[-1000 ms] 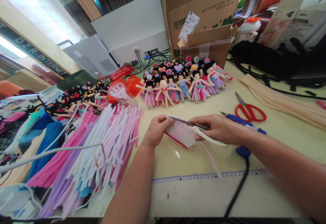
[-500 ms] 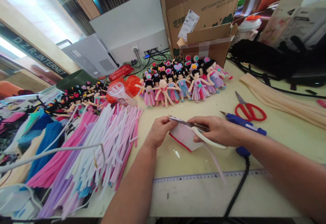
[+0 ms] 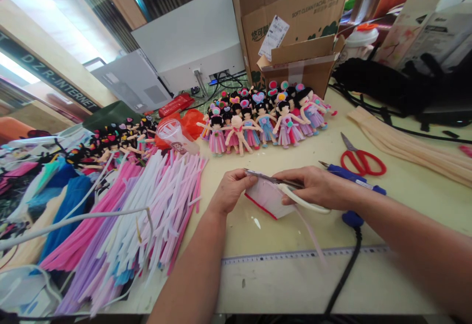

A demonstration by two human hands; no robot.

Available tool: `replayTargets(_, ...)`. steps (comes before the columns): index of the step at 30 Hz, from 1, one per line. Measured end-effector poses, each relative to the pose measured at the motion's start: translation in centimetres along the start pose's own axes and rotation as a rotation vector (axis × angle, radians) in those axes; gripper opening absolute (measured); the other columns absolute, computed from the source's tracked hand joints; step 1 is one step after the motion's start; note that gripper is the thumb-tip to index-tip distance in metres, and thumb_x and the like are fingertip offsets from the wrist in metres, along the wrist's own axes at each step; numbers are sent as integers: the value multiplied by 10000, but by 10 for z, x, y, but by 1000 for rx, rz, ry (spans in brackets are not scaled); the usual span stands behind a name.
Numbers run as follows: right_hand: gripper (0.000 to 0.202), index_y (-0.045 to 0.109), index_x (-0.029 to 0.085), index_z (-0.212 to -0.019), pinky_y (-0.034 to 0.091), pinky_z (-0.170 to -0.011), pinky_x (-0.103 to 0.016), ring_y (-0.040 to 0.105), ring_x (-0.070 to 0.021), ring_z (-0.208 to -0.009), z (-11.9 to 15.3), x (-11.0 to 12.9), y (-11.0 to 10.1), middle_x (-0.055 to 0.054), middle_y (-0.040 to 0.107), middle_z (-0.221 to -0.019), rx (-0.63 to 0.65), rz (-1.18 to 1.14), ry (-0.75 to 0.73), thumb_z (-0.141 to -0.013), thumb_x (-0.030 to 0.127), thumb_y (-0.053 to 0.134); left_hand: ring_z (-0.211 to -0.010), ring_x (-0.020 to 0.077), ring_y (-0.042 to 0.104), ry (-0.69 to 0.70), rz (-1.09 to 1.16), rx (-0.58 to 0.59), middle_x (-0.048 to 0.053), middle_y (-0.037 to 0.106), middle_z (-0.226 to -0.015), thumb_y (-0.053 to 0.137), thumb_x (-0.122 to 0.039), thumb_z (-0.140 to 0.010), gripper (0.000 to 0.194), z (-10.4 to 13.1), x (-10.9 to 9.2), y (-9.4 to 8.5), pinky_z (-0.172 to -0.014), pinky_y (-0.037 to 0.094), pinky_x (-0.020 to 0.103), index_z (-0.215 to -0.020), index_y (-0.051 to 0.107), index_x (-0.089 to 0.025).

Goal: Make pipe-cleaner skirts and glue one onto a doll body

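Note:
Above the table, my left hand (image 3: 235,190) pinches the upper left corner of a thin whitish-pink sheet (image 3: 271,200) with a red lower edge. White-handled scissors (image 3: 306,201) are gripped in my right hand (image 3: 313,186). Their blades lie along the sheet's top edge and point left, with the tips by my left thumb. A narrow pale pink strip (image 3: 311,233) hangs below my right hand; where its upper end goes is hidden.
Red-handled scissors (image 3: 363,161) and a blue glue gun (image 3: 354,179) lie to the right. Several small dolls (image 3: 261,122) stand behind my hands. Bundles of coloured pipe cleaners (image 3: 129,220) cover the left side. A measuring tape (image 3: 273,257) runs along the front.
The scissor blades look closer together at the tips. Both hands and the sheet have stayed almost in place.

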State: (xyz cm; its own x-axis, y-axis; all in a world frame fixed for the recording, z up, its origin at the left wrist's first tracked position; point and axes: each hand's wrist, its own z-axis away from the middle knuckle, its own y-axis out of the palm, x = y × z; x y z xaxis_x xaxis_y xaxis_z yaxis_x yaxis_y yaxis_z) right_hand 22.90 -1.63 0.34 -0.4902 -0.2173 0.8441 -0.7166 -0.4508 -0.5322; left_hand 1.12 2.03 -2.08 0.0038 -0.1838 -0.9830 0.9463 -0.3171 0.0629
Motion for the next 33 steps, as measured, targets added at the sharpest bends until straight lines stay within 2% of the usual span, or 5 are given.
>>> replayTargets(12,410,692,236,-1104,468,-706,-273,596,-186,-763,-2,-3,1,3,684,-790,-32,11,1,-726,389,647,-588,102,439,9,16,-13,-14,569,-612,786,-461,-555,375,-1,1,-3,-585,334,235,-680,667,-128)
replayTargets(17,425,681,237,-1122,467,-717,-270,597,-187,-781,-3,-6,4,-2,687,-810,-56,42,0,-719,371,659,-605,111,448,27,-23,-32,-6,589,-623,791,-436,-552,344,-1,-1,-1,-598,342,244,-671,689,-130)
replayTargets(23,432,672,228,-1127,456,-713,-268,586,-182,-773,-2,-5,5,-10,682,-822,-61,66,9,-717,365,666,-622,116,457,24,-13,-3,8,613,-653,807,-420,-537,328,0,0,5,-608,344,250,-673,723,-134)
replayTargets(33,382,697,214,-1081,449,-686,-256,576,-174,-751,-2,-2,6,4,659,-776,-51,31,-3,-735,368,645,-641,128,490,-4,35,10,17,642,-660,807,-370,-547,282,-1,2,3,-646,365,262,-681,732,-133)
